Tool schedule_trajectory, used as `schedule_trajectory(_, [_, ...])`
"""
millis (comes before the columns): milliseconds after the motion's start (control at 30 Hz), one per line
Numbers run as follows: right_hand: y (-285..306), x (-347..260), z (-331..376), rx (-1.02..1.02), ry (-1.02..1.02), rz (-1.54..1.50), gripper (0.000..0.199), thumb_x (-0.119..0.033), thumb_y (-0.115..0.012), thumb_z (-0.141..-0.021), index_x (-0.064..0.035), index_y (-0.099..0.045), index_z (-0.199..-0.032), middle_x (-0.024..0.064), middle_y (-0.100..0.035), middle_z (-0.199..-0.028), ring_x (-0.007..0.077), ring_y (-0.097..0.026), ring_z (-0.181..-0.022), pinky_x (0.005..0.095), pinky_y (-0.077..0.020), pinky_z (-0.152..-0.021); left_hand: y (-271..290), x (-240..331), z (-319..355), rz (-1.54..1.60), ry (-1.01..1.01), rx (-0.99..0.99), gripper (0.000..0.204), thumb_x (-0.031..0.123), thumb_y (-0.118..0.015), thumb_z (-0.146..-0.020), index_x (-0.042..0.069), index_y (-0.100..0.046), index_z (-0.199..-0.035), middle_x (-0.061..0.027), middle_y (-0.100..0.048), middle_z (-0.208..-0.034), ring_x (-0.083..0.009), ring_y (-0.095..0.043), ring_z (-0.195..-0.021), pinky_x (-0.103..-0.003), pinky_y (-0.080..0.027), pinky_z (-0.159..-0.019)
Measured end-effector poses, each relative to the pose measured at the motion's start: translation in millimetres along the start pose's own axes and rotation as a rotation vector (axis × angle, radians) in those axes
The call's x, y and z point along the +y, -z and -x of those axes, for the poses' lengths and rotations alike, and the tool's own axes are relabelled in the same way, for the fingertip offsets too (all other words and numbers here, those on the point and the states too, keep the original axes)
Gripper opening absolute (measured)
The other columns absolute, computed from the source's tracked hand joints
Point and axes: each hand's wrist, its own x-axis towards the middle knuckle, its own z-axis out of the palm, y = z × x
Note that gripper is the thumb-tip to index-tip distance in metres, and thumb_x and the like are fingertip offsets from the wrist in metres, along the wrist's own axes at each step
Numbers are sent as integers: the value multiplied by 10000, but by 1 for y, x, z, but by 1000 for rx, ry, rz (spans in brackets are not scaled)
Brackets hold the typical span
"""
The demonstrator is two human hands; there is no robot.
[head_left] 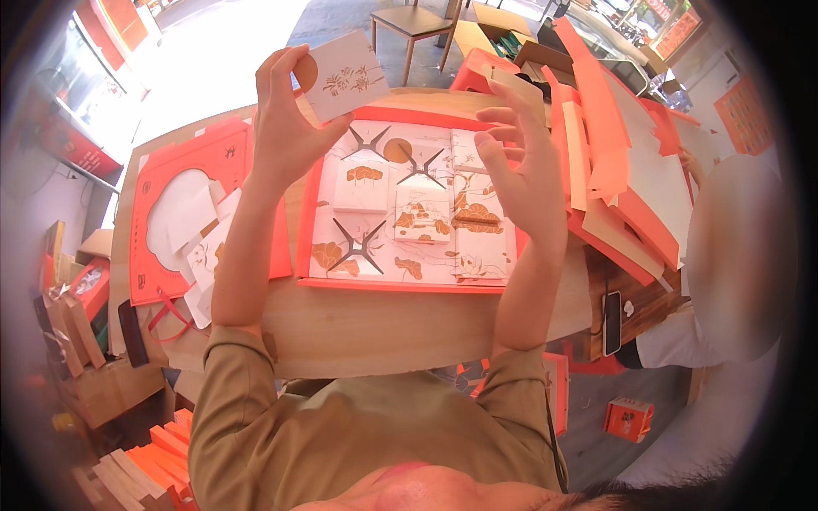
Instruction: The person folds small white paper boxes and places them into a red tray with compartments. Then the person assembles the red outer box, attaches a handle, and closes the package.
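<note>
My left hand is raised above the far left corner of the gift box, gripping a small white box with gold printing between thumb and fingers. Over the right side of the gift box, my right hand hangs with fingers apart and nothing visible in it. Below them lies the open red gift box, its rim around several white boxes with gold drawings, such as the square one in the middle. Dark X-shaped pieces sit in gaps between these boxes.
A red lid with a cut-out lies at left, white cards on it. Red and tan cardboard sheets are stacked at right beside another person. A phone rests near the right edge; a chair stands beyond the table.
</note>
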Motion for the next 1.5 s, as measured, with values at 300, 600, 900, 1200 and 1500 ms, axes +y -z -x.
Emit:
schedule_trajectory(300, [0, 1, 0, 3, 16, 34, 562, -234, -741, -965, -114, -595, -1495, 105, -759, -1163, 205, -739, -998, 368, -580, -858, 3, 8, 6, 3, 102, -210, 1007, 245, -940, -710, 125, -413, -1559, -100, -502, -1280, -253, -551, -1208, -444, -551, -975])
schedule_trajectory(600, [4, 6, -2, 45, 17, 5, 542, -228, -751, -957, -132, -615, -1473, 90, -761, -1156, 193, -740, -989, 368, -579, -848, -1, 6, 7, -49, 34, -230, 1002, 259, -954, -694, 117, -443, -1545, -106, -499, -1289, -258, -554, -1203, -425, -552, -949])
schedule_trajectory(900, [5, 0, -1, 51, 6, 21, 553, -197, -748, -946, -112, -613, -1476, 85, -762, -1166, 175, -747, -983, 358, -578, -826, -13, 8, 14, 1, 45, -267, 1018, 211, -958, -719, 98, -419, -1576, -116, -518, -1388, -302, -569, -1300, -462, -548, -1062])
schedule_trajectory(1200, [11, 2, 1, 56, 33, 12, 569, -216, -743, -948, -96, -605, -1487, 100, -758, -1161, 182, -754, -965, 356, -587, -813, -25, 14, 13, -93, 1, -445, 948, 352, -941, -718, 56, -479, -1492, -106, -554, -1259, -293, -646, -1076, -445, -563, -889])
schedule_trajectory(1500, [15, 3, 3, 30, 104, 47, 589, -263, -729, -940, -100, -585, -1487, 114, -743, -1131, 200, -739, -899, 354, -575, -690, -91, 20, -5, -8, 16, -973, 968, 403, -860, -755, 98, -439, -1572, -179, -586, -1280, -335, -679, -1082, -459, -562, -923])
